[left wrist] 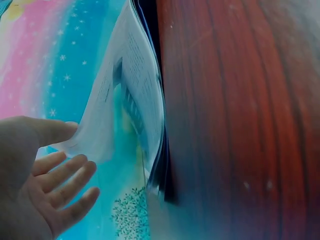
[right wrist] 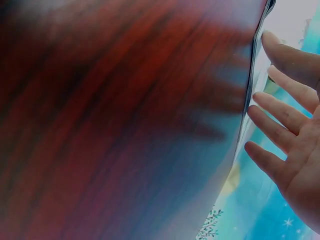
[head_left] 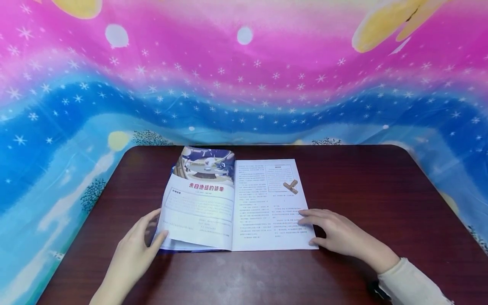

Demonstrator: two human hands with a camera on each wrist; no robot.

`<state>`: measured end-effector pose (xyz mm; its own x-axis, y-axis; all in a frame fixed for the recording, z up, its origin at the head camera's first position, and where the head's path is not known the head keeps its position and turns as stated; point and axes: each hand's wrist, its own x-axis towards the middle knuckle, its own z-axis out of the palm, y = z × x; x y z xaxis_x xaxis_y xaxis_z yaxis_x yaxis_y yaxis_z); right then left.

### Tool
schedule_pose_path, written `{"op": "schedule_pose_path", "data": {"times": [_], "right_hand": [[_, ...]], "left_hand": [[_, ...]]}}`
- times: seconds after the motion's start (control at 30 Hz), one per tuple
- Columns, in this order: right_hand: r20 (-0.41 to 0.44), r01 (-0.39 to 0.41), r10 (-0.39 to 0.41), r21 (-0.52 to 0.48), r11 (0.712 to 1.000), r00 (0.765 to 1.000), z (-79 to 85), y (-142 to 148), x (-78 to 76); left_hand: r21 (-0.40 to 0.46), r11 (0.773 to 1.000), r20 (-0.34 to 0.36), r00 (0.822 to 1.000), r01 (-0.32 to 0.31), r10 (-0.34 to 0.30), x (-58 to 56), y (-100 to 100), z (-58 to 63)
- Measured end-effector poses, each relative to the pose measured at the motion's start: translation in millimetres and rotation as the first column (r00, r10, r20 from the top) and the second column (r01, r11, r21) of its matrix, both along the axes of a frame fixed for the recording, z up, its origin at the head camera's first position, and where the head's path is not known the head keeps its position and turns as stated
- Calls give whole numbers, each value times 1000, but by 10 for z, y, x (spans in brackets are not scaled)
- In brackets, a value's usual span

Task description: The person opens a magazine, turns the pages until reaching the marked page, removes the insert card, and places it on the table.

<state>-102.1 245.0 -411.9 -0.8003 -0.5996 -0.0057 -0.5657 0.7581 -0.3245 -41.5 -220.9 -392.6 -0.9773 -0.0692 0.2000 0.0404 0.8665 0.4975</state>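
An open magazine [head_left: 253, 203] lies on the table, its left page topped by a colour picture and a red title, its right page mostly printed text. At the left edge my left hand [head_left: 131, 250] pinches a page [head_left: 198, 231] between thumb and forefinger; the left wrist view shows that lifted page [left wrist: 97, 132] curving away from the sheets beneath. The other fingers of this hand are spread loosely. My right hand [head_left: 339, 233] rests on the right page's outer edge with fingers extended and slightly bent. From the right wrist, that hand [right wrist: 295, 120] appears beside the magazine's edge [right wrist: 254, 60].
The dark red-brown wooden table [head_left: 366, 190] has rounded far corners. Behind and around it hangs a pink and blue cloth [head_left: 213, 93] with snowflake prints. A dark band [head_left: 377, 290] shows at my right wrist, by a pale sleeve [head_left: 411, 281].
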Motion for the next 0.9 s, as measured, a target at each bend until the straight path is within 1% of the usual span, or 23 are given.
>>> {"op": "schedule_pose_path", "data": {"times": [0.17,0.23,0.3,0.4,0.57,0.63,0.73,0.8,0.9], "right_hand": [[11,15,-15,4,1000,1000,-16,7,5],[15,22,-22,3,1000,1000,-19,8,8],[14,28,-28,5,1000,999,-20,9,9],[16,34,-34,8,999,999,-16,11,11],[35,42,-43,21,999,998,6,9,15],[42,46,-47,23,999,998,12,7,15],[47,51,-52,25,998,998,17,1,14],[49,54,-55,28,998,997,20,-3,11],[52,58,-60,30,998,997,24,-10,5]], "left_hand": [[-35,999,50,999,-6,8,23,-74,-27],[-45,999,55,998,-9,12,30,-94,-28],[-49,999,44,999,2,0,28,-105,-27],[-51,998,12,999,39,-38,3,-102,-19],[-55,991,12,993,119,-118,-92,-60,-17],[-66,988,16,990,142,-141,-135,-40,-23],[-95,980,3,985,174,-174,-198,-16,-37],[-113,975,6,981,192,-192,-237,-1,-46],[-125,966,32,974,227,-224,-288,16,-57]]}}
